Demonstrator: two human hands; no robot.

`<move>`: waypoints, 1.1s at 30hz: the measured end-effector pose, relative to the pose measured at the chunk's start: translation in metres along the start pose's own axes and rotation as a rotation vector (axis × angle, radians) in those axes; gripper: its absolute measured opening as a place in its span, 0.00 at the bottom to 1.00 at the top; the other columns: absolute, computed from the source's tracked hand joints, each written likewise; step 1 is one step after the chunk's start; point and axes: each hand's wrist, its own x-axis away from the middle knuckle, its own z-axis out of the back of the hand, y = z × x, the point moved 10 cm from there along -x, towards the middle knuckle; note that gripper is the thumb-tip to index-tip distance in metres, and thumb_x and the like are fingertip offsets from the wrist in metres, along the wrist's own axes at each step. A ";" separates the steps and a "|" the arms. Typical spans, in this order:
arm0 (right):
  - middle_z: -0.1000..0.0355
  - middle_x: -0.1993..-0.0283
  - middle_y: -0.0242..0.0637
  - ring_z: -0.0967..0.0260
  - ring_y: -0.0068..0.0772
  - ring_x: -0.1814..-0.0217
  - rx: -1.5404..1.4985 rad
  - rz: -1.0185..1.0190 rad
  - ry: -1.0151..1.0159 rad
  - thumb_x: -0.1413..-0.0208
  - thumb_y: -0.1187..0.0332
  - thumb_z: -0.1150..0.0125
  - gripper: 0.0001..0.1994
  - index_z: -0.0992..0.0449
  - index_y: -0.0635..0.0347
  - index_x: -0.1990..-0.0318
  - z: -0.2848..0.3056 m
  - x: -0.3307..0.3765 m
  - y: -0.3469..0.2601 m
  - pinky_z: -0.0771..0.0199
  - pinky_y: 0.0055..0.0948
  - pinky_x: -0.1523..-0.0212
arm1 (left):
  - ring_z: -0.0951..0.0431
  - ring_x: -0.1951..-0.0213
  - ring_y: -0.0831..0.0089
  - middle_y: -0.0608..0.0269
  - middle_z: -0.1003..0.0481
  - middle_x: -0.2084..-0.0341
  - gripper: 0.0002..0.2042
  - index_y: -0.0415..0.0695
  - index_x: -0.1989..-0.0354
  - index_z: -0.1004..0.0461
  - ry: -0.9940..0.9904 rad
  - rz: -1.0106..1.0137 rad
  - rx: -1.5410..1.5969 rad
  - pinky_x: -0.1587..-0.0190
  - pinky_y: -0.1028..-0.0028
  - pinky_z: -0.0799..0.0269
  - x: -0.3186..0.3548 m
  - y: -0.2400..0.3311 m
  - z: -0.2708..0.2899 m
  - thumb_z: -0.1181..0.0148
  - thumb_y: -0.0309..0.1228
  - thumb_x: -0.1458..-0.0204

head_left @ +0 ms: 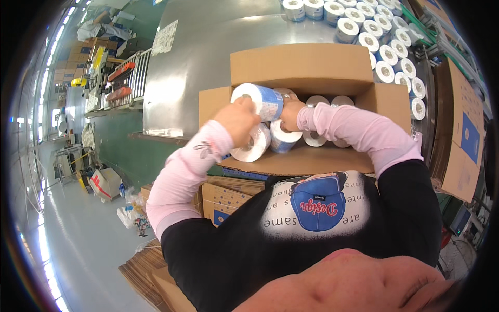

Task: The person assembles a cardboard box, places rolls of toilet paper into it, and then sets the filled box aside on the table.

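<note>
Roll [268,99] in the head view sits on its side at the box's [301,62] left end, above other rolls [287,137]. Left hand [238,120] has its fingers curled into the roll's white end, holding it. Right hand [294,114] is bent beside it, fingers partly hidden, so can't tell if they're gripping. Loads more rolls crowd the tabletop's [208,62] far right.

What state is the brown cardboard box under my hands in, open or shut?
Open. The brown cardboard box has its flaps spread outward, leaving white cylindrical rolls visible inside.
</note>
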 end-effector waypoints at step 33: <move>0.29 0.50 0.50 0.30 0.49 0.48 -0.441 -1.225 0.482 0.53 0.65 0.42 0.23 0.30 0.53 0.45 -0.067 0.358 0.315 0.31 0.38 0.45 | 0.41 0.37 0.51 0.47 0.41 0.39 0.24 0.56 0.45 0.29 0.441 -0.062 0.184 0.40 0.61 0.37 -0.491 0.094 -0.014 0.38 0.31 0.55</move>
